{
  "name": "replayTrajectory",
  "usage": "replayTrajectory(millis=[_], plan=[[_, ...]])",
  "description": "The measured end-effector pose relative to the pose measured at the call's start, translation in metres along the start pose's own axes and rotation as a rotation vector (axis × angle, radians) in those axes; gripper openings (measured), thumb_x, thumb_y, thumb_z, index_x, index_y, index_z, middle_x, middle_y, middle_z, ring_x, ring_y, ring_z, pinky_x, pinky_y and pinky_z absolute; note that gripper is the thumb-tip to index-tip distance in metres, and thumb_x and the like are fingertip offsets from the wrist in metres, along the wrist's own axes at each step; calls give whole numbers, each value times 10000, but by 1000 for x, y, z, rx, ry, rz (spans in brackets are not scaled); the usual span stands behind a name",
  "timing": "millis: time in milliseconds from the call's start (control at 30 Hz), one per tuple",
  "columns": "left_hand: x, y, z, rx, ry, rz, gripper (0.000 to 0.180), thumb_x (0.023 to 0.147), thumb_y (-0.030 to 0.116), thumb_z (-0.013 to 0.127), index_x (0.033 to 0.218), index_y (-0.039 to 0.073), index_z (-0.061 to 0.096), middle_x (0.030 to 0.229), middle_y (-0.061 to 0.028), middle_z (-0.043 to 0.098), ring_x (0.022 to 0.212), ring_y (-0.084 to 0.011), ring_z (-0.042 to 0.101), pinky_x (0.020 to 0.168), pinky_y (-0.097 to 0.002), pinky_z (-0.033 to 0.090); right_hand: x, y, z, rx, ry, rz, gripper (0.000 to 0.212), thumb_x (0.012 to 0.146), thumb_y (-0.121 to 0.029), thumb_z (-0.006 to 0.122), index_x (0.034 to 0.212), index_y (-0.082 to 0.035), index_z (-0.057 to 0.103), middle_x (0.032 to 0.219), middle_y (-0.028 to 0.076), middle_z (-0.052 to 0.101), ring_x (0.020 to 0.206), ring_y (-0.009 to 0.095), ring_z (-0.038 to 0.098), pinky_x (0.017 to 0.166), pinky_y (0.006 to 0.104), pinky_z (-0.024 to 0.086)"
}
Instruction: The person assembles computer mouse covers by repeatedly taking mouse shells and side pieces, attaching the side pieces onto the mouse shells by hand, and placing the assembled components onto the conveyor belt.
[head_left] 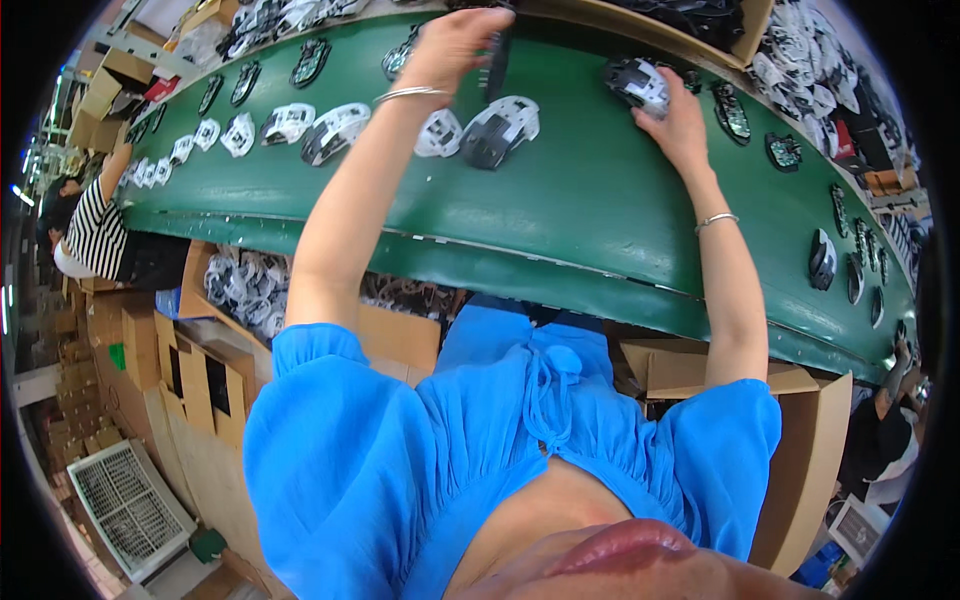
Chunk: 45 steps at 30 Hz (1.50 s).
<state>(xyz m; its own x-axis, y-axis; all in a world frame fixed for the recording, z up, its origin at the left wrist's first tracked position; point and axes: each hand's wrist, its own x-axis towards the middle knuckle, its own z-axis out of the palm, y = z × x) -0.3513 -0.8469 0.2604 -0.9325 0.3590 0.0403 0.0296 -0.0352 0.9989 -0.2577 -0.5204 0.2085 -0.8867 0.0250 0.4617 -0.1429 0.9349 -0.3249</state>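
On the far side of the green belt (600, 205), my left hand (450, 48) is closed, its fingers partly blurred. A long dark part (495, 68) hangs from its fingertips; the kind is unclear. My right hand (682, 122) grips a black-and-white computer mouse shell (637, 84) from its right side, thumb at the near edge. Between my arms, close to the left forearm, lie a grey-and-white mouse shell (500, 131) and a white mouse shell (438, 133). Another mouse shell (335, 133) rests left of that forearm.
Small circuit boards (310, 62) line the belt's far side, with more boards (732, 112) at right. White shell parts (815, 60) are heaped beyond. Open cartons (800, 470) stand under the near edge. One person (95, 225) works at far left, another (880, 440) at far right.
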Motion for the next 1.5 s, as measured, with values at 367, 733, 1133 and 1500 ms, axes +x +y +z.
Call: replayTrajectory(millis=[367, 733, 1133, 1500], plan=[[-355, -47, -79, -1214, 285, -376, 608, 888, 510, 520, 1268, 35, 517, 1130, -196, 553, 855, -273, 537, 697, -436, 502, -95, -223, -52, 1340, -924, 196, 605, 702, -244, 830, 1211, -39, 576, 1035, 17, 602, 916, 111, 568, 791, 260, 484], [-389, -299, -131, -1521, 1033, -646, 487, 919, 430, 441, 1241, 85, 562, 1276, -126, 578, 1228, -312, 489, 1015, -534, 387, -234, -301, 200, 1344, -1435, 900, 697, 828, -647, 609, 1280, -118, 574, 1005, 75, 640, 857, 173, 600, 679, 352, 503], [-414, -334, -195, -242, 1561, -401, 468, 914, 346, 591, 1129, -66, 535, 1020, -178, 578, 910, -308, 573, 832, -420, 505, -160, -280, 12, 1120, -1307, -82, 566, 838, -319, 727, 1277, 6, 580, 1123, 164, 685, 1026, 213, 665, 879, 320, 522], [-211, -7, -50, 401, 857, 558, 388, 871, -73, 573, 1246, -24, 488, 1206, -155, 587, 1101, -230, 575, 965, -363, 468, 143, -41, -119, 378, 266, 162, 189, 809, -144, 619, 863, 20, 696, 682, 155, 655, 674, 333, 663, 702, 420, 545]])
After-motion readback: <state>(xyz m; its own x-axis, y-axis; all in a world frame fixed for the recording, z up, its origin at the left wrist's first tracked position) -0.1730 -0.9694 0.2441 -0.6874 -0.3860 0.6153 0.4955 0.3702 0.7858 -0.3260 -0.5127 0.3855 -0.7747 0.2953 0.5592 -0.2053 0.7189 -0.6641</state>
